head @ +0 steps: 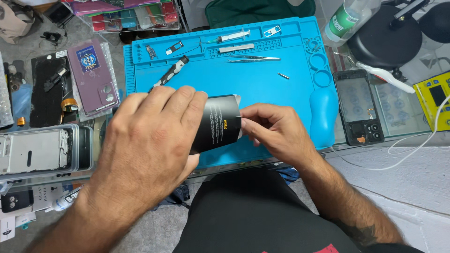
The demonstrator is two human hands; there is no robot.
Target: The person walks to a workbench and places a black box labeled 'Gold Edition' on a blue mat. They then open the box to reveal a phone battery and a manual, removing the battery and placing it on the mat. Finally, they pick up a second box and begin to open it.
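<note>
My left hand (150,140) grips a flat black rectangular part (218,124) with a yellow label, fingers wrapped over its left edge. Opposite it, my right hand (274,129) pinches the part's right edge, where a thin silvery film (236,100) curls up at the top corner. Both hands hold it just above the near edge of a blue work mat (262,79). Much of the part is hidden under my left fingers.
On the mat lie a black-handled screwdriver (171,72), tweezers (253,58), a syringe (232,36) and a small screw (282,75). A purple phone back (91,77) and phone frames (37,150) lie left. A black phone frame (358,105) and yellow device (433,98) sit right.
</note>
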